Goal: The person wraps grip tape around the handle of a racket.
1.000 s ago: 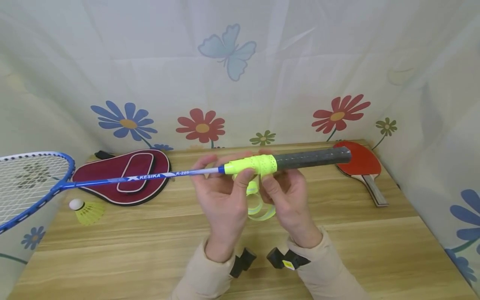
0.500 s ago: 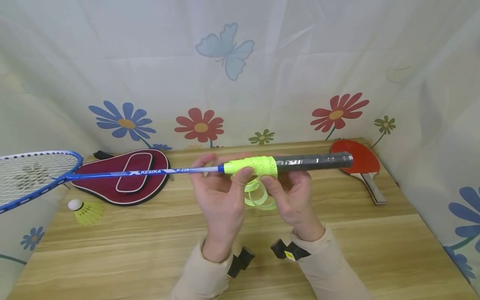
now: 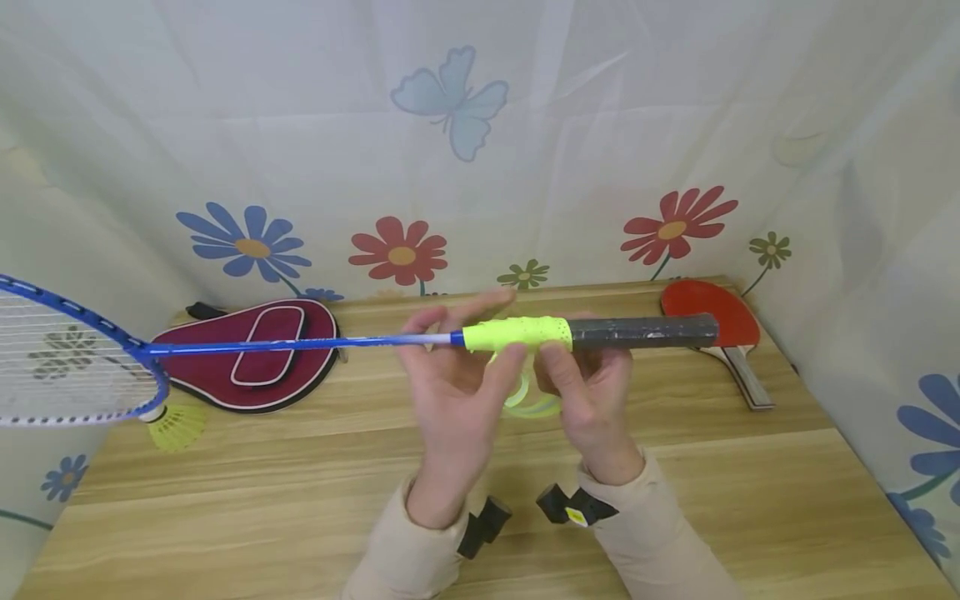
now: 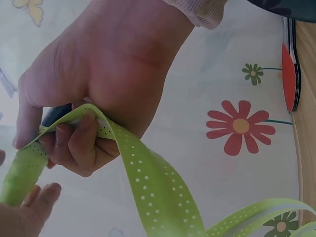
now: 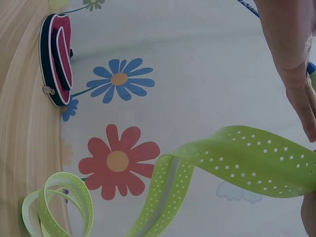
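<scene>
A blue badminton racket (image 3: 352, 342) lies level across the head view, strings to the left. Bright yellow-green perforated grip tape (image 3: 517, 333) covers the front of its handle; the bare rear part (image 3: 645, 332) is black. My left hand (image 3: 453, 408) holds the racket at the wrapped part, thumb in front and fingers behind. Just right of it, my right hand (image 3: 596, 408) presses its thumb at the wrap's edge. In the left wrist view, the right hand's curled fingers grip the loose tape (image 4: 158, 182), which trails down in loops. The right wrist view shows this strip (image 5: 256, 163) stretching from the hands.
On the wooden table (image 3: 300, 500) lie a maroon racket case (image 3: 202, 367) and a yellow shuttlecock (image 3: 177, 427) at the left. A red table tennis bat (image 3: 708, 312) lies at the back right. Flowered curtain cloth (image 3: 570, 167) encloses the back and sides.
The racket has turned about its shaft, so its head tilts differently and the shaft lettering is out of sight. Both hands and the handle have shifted slightly right; the left fingers have loosened and spread.
</scene>
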`<act>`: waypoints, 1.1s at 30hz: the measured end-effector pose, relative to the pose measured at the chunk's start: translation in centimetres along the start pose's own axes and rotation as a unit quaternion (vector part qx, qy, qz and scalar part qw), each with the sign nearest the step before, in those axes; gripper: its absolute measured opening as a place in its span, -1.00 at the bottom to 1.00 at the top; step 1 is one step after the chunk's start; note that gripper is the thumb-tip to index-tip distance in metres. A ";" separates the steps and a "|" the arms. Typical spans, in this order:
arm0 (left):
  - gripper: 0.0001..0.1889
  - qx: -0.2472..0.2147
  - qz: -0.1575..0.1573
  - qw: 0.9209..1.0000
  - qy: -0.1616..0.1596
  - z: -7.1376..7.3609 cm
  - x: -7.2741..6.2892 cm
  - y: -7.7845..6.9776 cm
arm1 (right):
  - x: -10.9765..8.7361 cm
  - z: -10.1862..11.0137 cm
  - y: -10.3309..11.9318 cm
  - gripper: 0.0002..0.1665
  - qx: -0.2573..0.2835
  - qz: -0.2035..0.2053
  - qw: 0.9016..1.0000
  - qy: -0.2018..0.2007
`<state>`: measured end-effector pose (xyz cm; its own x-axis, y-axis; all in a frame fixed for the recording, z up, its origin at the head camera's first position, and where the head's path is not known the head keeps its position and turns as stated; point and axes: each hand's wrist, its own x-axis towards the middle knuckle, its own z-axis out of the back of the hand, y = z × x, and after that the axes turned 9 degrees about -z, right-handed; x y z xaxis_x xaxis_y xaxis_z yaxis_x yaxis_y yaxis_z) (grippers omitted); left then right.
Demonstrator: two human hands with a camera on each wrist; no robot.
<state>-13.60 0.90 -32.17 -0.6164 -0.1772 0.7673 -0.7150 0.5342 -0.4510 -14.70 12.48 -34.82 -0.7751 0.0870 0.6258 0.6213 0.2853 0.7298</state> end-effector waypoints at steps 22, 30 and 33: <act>-0.40 0.042 -0.004 0.999 -0.022 0.5 0.2 -0.3 | 0.0 0.0 0.4 -0.63 -0.035 -0.009 0.999 0.035; -0.39 0.045 0.014 0.998 -0.041 0.3 -0.2 -0.1 | 0.3 0.2 0.6 -0.44 0.005 -0.004 0.999 0.032; -0.37 0.047 0.023 0.998 -0.042 0.2 -0.3 0.0 | 0.3 0.4 0.8 -0.50 0.009 -0.001 0.999 0.034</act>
<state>-13.46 0.79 -32.50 -0.6713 -0.2257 0.7059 -0.7111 0.4647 -0.5276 -14.51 13.10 -34.16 -0.7663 0.0221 0.6421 0.6173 0.3021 0.7264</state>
